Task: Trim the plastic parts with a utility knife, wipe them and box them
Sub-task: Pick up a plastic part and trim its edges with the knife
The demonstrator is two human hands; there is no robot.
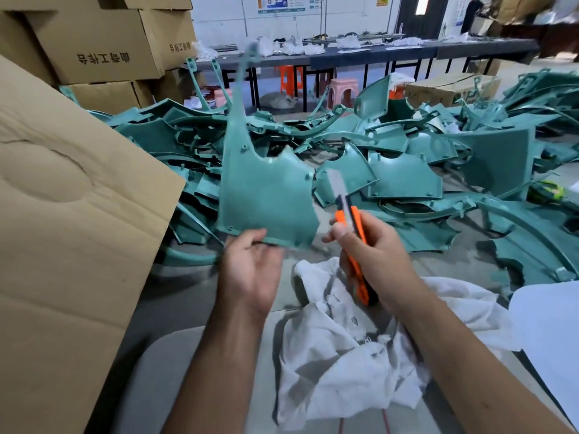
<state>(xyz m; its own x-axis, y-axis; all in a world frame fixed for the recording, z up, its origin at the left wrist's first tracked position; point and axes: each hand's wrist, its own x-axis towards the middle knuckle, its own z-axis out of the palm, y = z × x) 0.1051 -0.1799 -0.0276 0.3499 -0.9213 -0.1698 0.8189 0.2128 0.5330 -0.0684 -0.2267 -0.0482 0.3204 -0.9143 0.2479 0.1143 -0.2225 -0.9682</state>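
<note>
From the head camera, the left hand (pixel 250 264) holds a green plastic part (pixel 266 195) upright by its near bottom edge, fingers curled under the rim and thumb on the near face, so the panel stands in the air above the table with its long narrow arm reaching up and away. Just to its right, the right hand (pixel 372 245) is wrapped around an orange utility knife (pixel 354 233), thumb laid along the handle; the extended blade points up and away, close to the part's right edge but, as far as can be told, not yet touching it. The step in hand looks like trimming flash from that right edge. To do it well, the left grip should probably shift higher or firmer so the panel does not flex or swing under the blade, and those fingers should stay off the cut line. The blade wants a shallow angle and a stroke away from the body. A white cloth (pixel 338 339) lies crumpled near, under both wrists, ready for wiping. A cardboard box (pixel 72 220) leans in at the left for boxing, and a pile of green parts (pixel 407 170) covers the far table.
</note>
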